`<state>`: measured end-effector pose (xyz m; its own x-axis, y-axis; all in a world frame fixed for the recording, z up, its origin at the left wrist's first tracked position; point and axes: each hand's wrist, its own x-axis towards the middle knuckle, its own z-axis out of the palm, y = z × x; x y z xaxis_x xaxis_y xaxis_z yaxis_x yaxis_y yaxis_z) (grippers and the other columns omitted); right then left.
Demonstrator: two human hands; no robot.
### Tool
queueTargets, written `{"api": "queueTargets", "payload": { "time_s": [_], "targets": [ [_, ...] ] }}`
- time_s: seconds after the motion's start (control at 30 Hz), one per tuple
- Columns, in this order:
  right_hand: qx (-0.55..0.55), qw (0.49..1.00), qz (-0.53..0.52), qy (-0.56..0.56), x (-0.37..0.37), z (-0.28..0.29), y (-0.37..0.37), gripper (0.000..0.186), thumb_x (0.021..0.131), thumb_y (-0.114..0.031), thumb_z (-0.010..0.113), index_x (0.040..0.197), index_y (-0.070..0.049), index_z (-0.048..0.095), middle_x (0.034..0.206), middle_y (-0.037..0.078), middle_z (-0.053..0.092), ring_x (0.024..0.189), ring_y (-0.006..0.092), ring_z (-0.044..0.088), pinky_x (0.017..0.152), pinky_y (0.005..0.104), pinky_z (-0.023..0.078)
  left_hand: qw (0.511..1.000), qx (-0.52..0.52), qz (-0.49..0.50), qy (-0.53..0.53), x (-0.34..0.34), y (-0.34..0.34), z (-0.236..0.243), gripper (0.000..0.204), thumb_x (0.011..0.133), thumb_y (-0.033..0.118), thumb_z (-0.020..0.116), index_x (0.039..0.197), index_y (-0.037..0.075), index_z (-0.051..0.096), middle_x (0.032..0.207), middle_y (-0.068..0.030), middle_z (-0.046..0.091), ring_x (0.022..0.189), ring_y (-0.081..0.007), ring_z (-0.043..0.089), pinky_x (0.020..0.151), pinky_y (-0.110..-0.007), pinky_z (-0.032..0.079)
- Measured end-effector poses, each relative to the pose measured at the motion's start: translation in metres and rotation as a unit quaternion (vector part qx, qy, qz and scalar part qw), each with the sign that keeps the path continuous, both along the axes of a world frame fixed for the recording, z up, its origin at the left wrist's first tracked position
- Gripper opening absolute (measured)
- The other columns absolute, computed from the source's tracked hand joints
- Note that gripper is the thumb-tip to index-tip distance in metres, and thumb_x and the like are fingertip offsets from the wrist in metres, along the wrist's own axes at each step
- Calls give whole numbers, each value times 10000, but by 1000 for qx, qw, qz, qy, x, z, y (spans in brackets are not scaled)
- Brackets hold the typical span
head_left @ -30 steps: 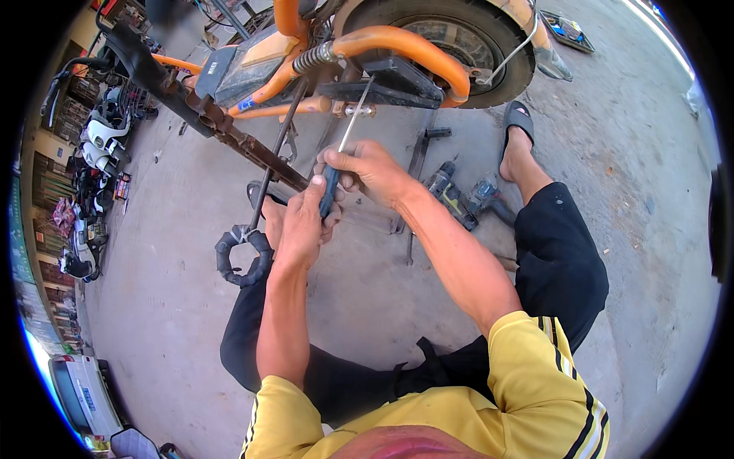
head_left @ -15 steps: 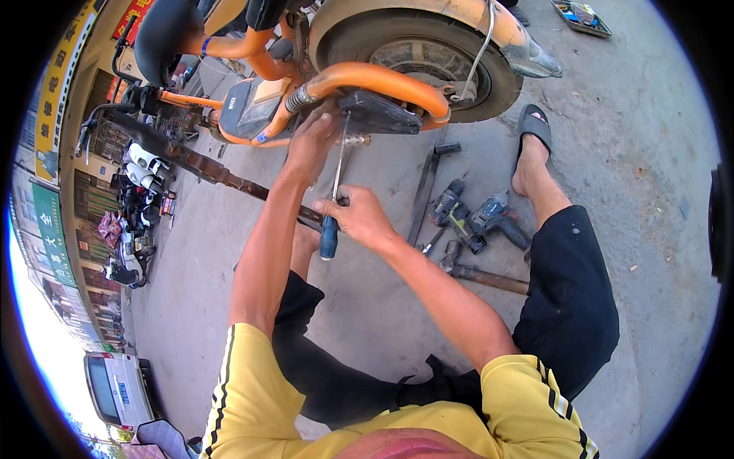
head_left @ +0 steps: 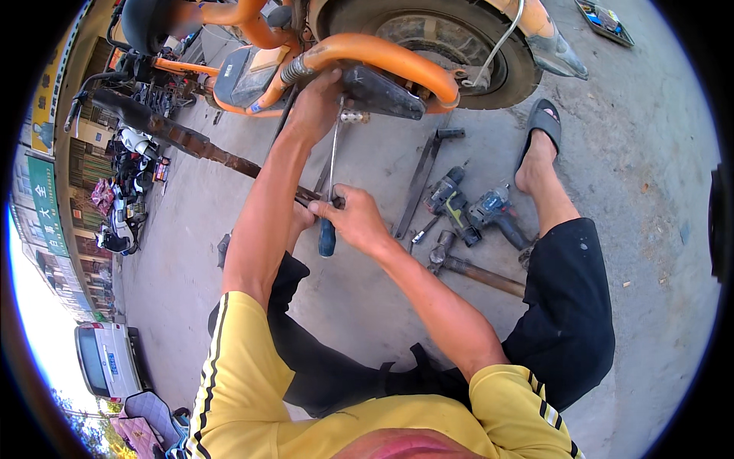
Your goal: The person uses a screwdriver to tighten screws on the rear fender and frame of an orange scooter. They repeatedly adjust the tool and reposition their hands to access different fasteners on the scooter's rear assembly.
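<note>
In the head view, the right hand [head_left: 352, 218] grasps the screwdriver [head_left: 327, 239] where its blue handle meets the shaft, which points up toward the black part [head_left: 382, 93] beneath the orange frame [head_left: 382, 50]. The left hand [head_left: 315, 111] is up beside that part; its fingers are partly hidden, so I cannot tell whether it grips or merely rests there. Right of the screwdriver, a green drill [head_left: 457, 208], a blue drill [head_left: 495, 211] and a hammer [head_left: 485, 277] lie on the ground [head_left: 642, 199].
</note>
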<state>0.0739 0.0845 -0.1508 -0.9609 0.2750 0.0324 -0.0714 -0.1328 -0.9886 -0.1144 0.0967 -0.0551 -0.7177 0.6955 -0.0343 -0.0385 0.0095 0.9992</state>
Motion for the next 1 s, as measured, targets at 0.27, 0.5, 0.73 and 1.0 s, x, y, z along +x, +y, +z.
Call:
{"api": "queueTargets", "payload": {
  "time_s": [0.27, 0.5, 0.73, 1.0],
  "targets": [
    [-47, 999, -7, -24, 9, 6, 4, 387, 882, -314, 793, 847, 55, 682, 668, 167, 645, 621, 219, 605, 627, 417, 495, 999, -1, -19, -26, -11, 1, 0, 362, 1064, 273, 499, 1383, 108, 546, 1313, -28, 613, 1200, -200, 541, 920, -396, 437],
    [36, 999, -12, -10, 3, 8, 12, 400, 928, -340, 740, 853, 51, 705, 699, 140, 669, 639, 204, 599, 638, 398, 490, 999, -1, 24, -25, 3, -2, 5, 385, 1072, 278, 552, 1406, 87, 549, 1323, -25, 604, 1207, -200, 541, 977, -439, 452],
    [-41, 999, 24, -22, -19, 1, 20, 327, 1027, -273, 652, 978, 49, 687, 859, 79, 691, 782, 143, 630, 714, 297, 497, 998, 20, 13, -52, -8, -6, 0, 396, 1052, 260, 598, 1394, 65, 557, 1297, -37, 614, 1199, -200, 551, 952, -416, 478],
    [-93, 995, -13, -36, -13, 30, 19, 302, 1037, -280, 625, 967, 5, 697, 802, 84, 692, 617, 73, 498, 557, 244, 374, 996, 1, 35, 78, 20, -29, -15, 417, 1040, 195, 582, 1400, -10, 535, 1332, -100, 588, 1213, -178, 555, 1006, -348, 463]
  ]
}}
